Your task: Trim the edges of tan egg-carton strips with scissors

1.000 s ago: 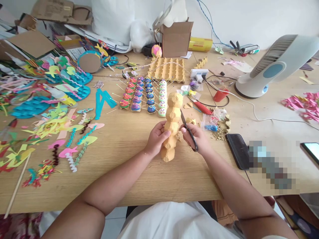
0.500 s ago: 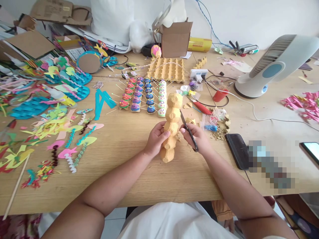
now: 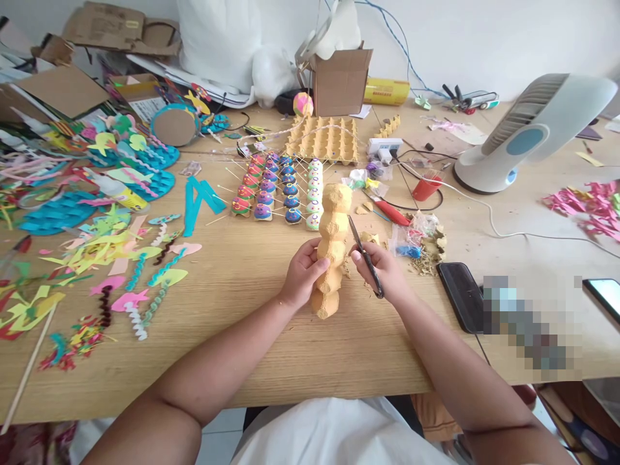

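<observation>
A strip of yellowish egg carton cups [image 3: 334, 239] stands out from my left hand [image 3: 305, 270], which is closed around its lower middle, thumb on the near face. My right hand [image 3: 380, 268] grips dark-handled scissors [image 3: 367, 258]. Their blades point up and left, close beside the strip's right edge; I cannot tell whether they touch it. Beyond the strip lie rows of painted carton caterpillars, among them a white-and-green one [image 3: 314, 194] and a dark blue one [image 3: 291, 190], with thin sticks poking out.
An uncut egg tray [image 3: 322, 139] lies farther back. A white fan [image 3: 527, 135], a red cup [image 3: 427, 186] and a black phone [image 3: 461, 297] are to the right, near carton scraps [image 3: 429, 255]. Paper fish [image 3: 130, 299] and teal strips [image 3: 201, 200] spread leftward.
Both hands, the carton strip and the scissors hold almost the same position. The whole view has shifted very slightly.
</observation>
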{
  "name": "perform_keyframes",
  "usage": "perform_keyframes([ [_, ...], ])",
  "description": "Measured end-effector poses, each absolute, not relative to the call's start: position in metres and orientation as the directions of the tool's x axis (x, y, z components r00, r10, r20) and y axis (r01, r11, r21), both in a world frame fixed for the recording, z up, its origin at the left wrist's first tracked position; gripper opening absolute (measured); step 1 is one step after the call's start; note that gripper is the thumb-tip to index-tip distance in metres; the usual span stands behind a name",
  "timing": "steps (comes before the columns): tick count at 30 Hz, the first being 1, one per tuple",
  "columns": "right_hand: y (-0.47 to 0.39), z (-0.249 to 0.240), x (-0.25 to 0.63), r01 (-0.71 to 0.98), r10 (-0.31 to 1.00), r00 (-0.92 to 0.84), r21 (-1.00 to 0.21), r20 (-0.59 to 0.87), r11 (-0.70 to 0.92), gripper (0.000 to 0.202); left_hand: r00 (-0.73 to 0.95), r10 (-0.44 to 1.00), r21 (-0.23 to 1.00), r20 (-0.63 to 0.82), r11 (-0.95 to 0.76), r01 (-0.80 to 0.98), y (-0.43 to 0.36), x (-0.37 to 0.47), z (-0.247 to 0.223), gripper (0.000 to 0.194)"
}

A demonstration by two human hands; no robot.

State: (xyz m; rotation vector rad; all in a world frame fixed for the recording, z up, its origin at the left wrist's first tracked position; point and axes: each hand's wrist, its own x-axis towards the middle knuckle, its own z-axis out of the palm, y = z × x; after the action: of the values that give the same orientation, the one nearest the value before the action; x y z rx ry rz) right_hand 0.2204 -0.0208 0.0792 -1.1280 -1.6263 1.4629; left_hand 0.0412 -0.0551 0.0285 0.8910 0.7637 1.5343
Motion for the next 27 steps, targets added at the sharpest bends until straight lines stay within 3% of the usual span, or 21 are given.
perform_keyframes([
  [14,-0.0190,0.0806,0.2202,0.182,0.908,-0.416,-0.983,-0.047,0.033,0.052,-0.041,0.992,0.844,0.122,-0.126,-0.521,-0.0559,0.0410,0.0248,0.051],
  [27,-0.0121,0.0741,0.2287,0.308,0.921,-0.388,-0.947,-0.036,0.093,0.047,-0.027,0.991,0.846,0.130,-0.125,-0.518,-0.0568,0.0410,0.0247,0.051],
])
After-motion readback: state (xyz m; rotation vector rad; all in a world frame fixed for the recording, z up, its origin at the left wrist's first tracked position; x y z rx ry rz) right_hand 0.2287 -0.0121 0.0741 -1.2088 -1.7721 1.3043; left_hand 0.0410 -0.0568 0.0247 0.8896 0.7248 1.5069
